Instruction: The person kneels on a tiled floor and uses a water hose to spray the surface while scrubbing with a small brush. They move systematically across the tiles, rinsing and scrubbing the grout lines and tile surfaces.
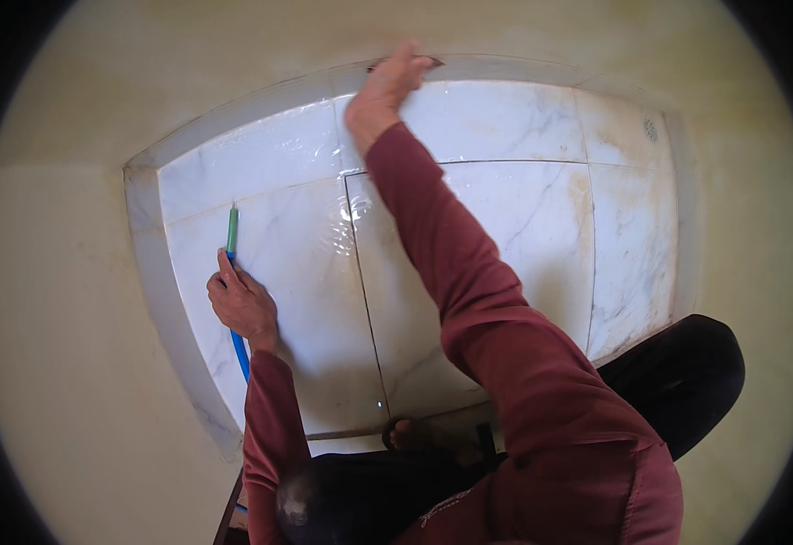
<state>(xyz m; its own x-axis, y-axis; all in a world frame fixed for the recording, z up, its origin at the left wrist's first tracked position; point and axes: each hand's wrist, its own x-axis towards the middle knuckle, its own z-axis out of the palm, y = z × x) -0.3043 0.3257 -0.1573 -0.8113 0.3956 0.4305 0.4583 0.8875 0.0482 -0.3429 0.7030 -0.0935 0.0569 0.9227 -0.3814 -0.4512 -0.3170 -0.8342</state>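
Observation:
My left hand point(244, 300) is closed round a blue hose point(240, 352) with a green end piece point(233, 229). Water comes from the tip onto the white marbled floor tiles point(278, 245), where ripples show. At the far side my right hand point(389, 86) reaches up to the skirting along the wall, a little smeared by motion. Its fingers press on a thin, dark brownish piece point(435, 63) whose two ends stick out on either side. Most of that piece is hidden by the hand, so its kind cannot be made out.
Cream walls point(60, 291) rise on the left, far and right sides, with tiled skirting point(169, 300) at their foot. A round floor drain point(650, 129) lies in the far right corner. My knees and a sandalled foot point(410, 434) are at the near edge.

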